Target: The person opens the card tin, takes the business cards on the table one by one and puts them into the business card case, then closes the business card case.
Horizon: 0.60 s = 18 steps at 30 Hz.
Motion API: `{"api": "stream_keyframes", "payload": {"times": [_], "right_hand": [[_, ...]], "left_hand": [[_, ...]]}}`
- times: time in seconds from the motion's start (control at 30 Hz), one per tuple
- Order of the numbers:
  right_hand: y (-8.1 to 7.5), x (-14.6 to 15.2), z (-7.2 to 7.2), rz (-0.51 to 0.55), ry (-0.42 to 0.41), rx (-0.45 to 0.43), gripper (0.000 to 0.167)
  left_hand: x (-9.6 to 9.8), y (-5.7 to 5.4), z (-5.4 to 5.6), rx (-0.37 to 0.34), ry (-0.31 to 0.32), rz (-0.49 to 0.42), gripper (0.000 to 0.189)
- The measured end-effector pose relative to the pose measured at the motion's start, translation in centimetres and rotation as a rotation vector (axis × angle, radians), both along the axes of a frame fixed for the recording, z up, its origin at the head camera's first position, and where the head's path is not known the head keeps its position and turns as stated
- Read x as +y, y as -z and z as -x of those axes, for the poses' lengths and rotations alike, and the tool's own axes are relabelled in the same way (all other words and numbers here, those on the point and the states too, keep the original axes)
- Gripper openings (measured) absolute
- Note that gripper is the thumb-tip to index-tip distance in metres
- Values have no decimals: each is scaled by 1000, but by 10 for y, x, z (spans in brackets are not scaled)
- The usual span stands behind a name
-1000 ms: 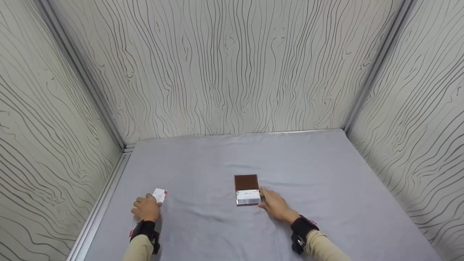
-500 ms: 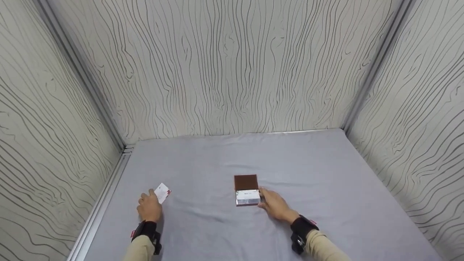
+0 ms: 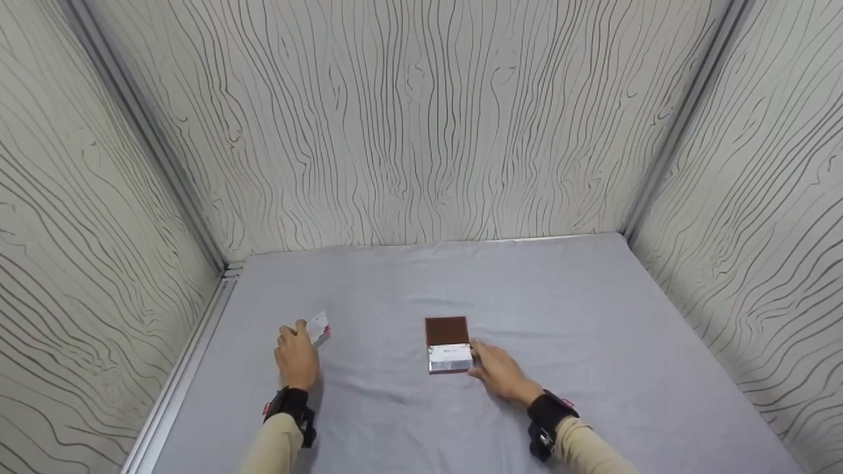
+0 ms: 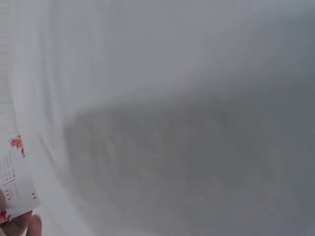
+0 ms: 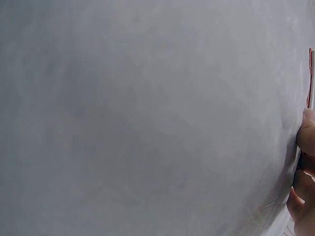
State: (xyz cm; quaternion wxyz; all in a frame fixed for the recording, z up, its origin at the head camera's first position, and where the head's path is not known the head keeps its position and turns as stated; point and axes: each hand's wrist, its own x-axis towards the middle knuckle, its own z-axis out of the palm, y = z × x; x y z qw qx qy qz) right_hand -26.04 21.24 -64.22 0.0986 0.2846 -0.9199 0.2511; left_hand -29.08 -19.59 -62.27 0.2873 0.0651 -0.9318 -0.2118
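In the head view my left hand [image 3: 298, 357] pinches a white business card [image 3: 319, 326] with red patterned corners, held up above the cloth at a tilt. The left wrist view shows the printed face of that business card [image 4: 17, 189] at its left edge, with fingertips at its lower end. Near the middle of the table lies an opened brown business card case [image 3: 447, 330], its lower half holding white cards [image 3: 450, 353]. My right hand [image 3: 502, 373] grips the case's right side. Only a thin red-edged strip of the case [image 5: 310, 78] shows in the right wrist view, beside the fingers.
A grey cloth [image 3: 560, 296] with soft wrinkles covers the table. Pale panels with dark wavy lines [image 3: 421, 131] stand at the back and both sides. A metal rail [image 3: 188, 368] runs along the table's left edge.
My left hand has lifted the business card and carried it rightward and away from me, turning it to a steeper tilt. The right hand and the case have stayed in place.
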Motion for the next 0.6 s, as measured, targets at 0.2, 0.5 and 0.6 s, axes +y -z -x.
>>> {"api": "stream_keyframes", "payload": {"times": [0.2, 0.5, 0.6], "right_hand": [[1, 1, 2, -4, 9, -10, 50], [3, 2, 1, 6, -11, 22, 54], [3, 2, -1, 19, -29, 71, 52]], "left_hand": [[32, -4, 9, -46, 73, -32, 35], [76, -3, 16, -8, 164, -8, 33], [87, -2, 16, 26, 191, 18, 31]]}}
